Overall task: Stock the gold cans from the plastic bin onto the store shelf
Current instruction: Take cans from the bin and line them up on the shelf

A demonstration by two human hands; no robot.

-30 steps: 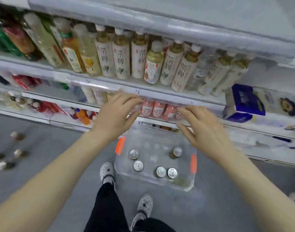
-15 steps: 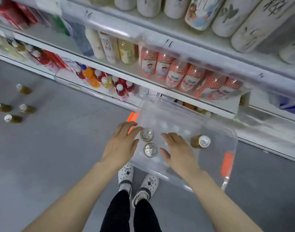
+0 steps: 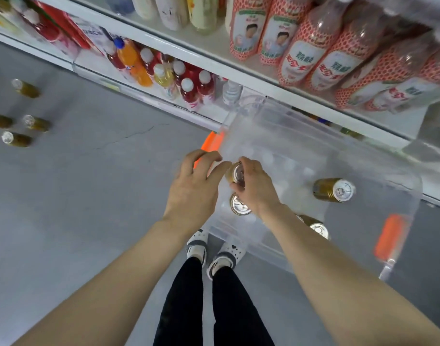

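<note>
A: How are the arms set?

B: Both reach down and forward from the bottom of the view into the left end of the bin [image 3: 379, 168]. The right hand [image 3: 257, 188] has its fingers curled around the top of a gold can [image 3: 233, 174], thumb on the near side, knuckles up. The left hand [image 3: 192, 188] is just beside it at the bin's left wall, fingers bent and loosely spread, thumb toward the can; I cannot tell whether it touches the can.

A: And the can?

B: Gold body, silver lid with a pull tab, mostly covered by the right hand. It sits upright inside the bin.

A: The others?

B: A second can [image 3: 239, 204] stands just below the right hand, lid showing. A third [image 3: 335, 189] stands further right, apart from them, and a fourth [image 3: 316, 227] shows beside the right forearm.

A: The bin itself?

B: Clear plastic with orange handles, on the grey floor [image 3: 76, 196] against the shelf [image 3: 264, 81], whose bottles hang above it.
</note>
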